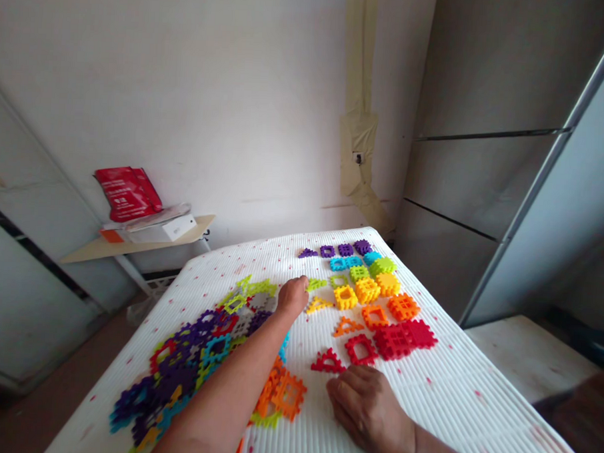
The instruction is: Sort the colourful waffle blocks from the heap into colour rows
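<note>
My left hand (294, 294) reaches across the table, its fingers pinched at the edge of a lime-green triangular building piece (316, 284). Close by lie a yellow triangular piece (319, 305) and a lime-green square frame (338, 281). My right hand (367, 403) rests on the table nearer to me with its fingers curled under; whatever is inside them is hidden. Just beyond it are a red triangular piece (329, 361) and a red square frame (361, 350). To the left, a mixed pile of interlocking pieces (181, 355) lies partly behind my left forearm.
Sorted by colour, rows run toward the far right corner: purple pieces (345, 250), blue pieces (345, 263), yellow stacks (366, 290), orange pieces (403, 306) and red stacks (394, 341). A white ribbed cover (454, 407) spans the table. A side table (202, 227) holds a red bag (127, 193).
</note>
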`<state>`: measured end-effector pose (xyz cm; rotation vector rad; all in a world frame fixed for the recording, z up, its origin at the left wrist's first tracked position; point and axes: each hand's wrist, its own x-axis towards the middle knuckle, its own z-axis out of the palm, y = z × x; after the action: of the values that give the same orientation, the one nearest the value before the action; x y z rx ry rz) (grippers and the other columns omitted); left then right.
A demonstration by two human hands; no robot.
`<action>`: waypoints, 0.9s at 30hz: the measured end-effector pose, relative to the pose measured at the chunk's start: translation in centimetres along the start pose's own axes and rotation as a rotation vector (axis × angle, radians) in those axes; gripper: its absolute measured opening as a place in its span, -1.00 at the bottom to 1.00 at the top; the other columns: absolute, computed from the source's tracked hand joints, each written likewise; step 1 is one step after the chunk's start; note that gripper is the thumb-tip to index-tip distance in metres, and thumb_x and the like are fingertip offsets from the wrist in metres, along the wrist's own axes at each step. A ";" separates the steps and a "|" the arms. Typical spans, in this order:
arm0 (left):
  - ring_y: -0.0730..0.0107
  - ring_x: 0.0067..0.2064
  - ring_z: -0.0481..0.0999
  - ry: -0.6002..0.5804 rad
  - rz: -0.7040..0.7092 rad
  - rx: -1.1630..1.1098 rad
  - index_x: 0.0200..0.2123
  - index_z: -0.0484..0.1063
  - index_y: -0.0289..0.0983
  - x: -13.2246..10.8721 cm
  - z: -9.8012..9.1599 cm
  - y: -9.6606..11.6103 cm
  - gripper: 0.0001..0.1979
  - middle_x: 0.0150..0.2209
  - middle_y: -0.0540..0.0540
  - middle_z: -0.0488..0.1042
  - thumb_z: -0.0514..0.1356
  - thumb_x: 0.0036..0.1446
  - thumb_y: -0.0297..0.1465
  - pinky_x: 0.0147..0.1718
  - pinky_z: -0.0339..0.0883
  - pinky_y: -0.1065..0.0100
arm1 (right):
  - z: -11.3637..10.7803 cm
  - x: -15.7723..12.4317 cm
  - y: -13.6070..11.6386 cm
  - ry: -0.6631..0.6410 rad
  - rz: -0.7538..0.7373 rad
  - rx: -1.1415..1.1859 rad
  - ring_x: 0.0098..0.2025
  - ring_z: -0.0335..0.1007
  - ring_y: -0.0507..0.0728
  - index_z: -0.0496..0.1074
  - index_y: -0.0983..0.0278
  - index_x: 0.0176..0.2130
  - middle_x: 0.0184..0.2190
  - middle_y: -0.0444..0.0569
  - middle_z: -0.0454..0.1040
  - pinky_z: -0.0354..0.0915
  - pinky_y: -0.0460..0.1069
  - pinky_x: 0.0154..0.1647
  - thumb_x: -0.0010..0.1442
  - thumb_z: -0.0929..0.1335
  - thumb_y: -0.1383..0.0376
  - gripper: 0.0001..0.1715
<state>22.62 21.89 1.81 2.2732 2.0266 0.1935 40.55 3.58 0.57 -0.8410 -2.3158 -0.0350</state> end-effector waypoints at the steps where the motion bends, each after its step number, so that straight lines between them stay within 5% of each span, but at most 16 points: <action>1: 0.30 -0.11 0.42 -0.002 -0.001 -0.004 -0.05 0.31 -0.28 0.1 0.0 0.0 -0.68 -0.06 -0.15 0.37 0.10 0.14 -0.29 -0.16 0.35 0.14 | 0.0 0.0 0.0 -0.001 -0.001 0.000 -0.52 0.21 0.04 0.29 0.27 -0.40 -0.57 -0.10 0.33 0.04 -0.04 -0.50 0.18 0.18 0.42 -0.83; 27: 0.29 -0.10 0.41 -0.023 0.015 0.001 -0.04 0.31 -0.27 1.4 0.5 -0.2 -0.68 -0.05 -0.15 0.37 0.11 0.14 -0.30 -0.16 0.35 0.15 | -0.1 0.2 0.1 -0.022 0.017 -0.003 -0.52 0.20 0.03 0.27 0.27 -0.43 -0.57 -0.10 0.34 0.03 -0.05 -0.49 0.19 0.18 0.42 -0.81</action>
<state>22.62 23.36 1.29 2.2813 1.9994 0.1675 40.56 3.79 0.79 -0.8665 -2.3298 -0.0224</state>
